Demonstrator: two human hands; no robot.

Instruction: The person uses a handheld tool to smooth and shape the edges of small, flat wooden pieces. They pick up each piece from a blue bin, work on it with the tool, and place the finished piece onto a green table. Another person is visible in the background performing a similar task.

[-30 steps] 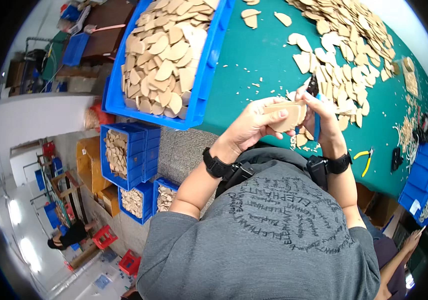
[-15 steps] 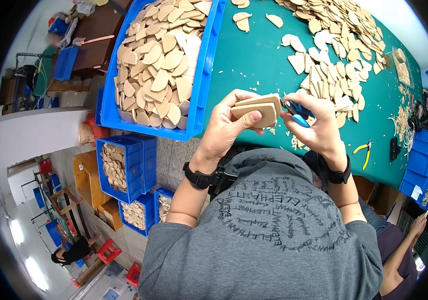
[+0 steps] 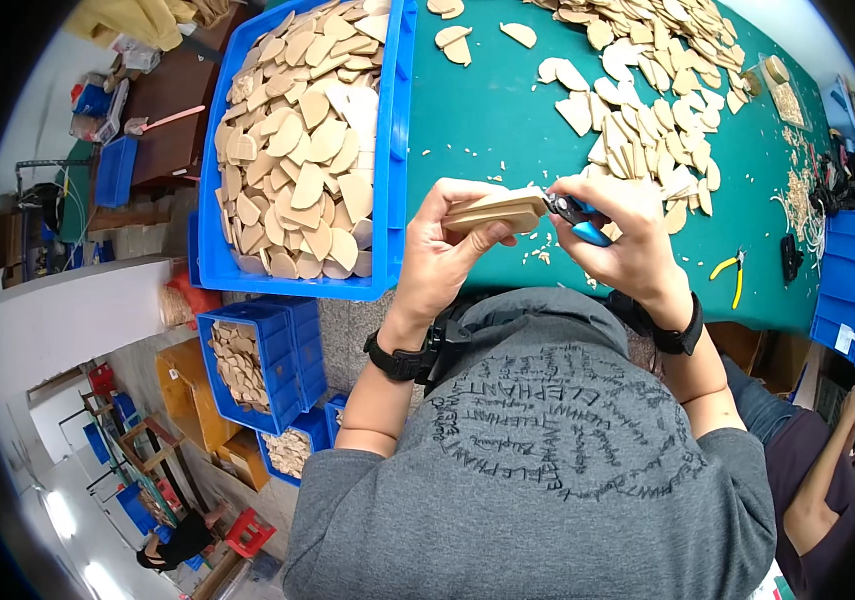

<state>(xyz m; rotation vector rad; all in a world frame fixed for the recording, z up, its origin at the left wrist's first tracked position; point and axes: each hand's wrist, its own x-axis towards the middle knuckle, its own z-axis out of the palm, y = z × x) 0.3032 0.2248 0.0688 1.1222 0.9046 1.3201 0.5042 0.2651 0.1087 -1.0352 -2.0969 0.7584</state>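
Note:
My left hand (image 3: 446,245) grips a small stack of flat tan pieces (image 3: 496,212) with rounded ends, thumb along the near face and fingers behind. Blue-handled cutting pliers (image 3: 588,228) are in my right hand (image 3: 630,228), their dark jaws meeting the right end of the stack. Whether the jaws are closed on a piece is too small to tell. Both hands are held above the near edge of the green tabletop (image 3: 488,110). Small tan scraps (image 3: 538,256) lie on the table below the pliers.
A large blue crate (image 3: 396,150) full of tan pieces stands left. A spread pile of similar pieces (image 3: 638,140) covers the far right of the table. Yellow-handled pliers (image 3: 738,278) lie at right, near a blue bin (image 3: 843,285). Another person's arm (image 3: 828,480) shows lower right.
The stack has tilted, so its face shows less and its edges more. My right hand and the pliers have turned slightly at its right end. The whole view has shifted a little.

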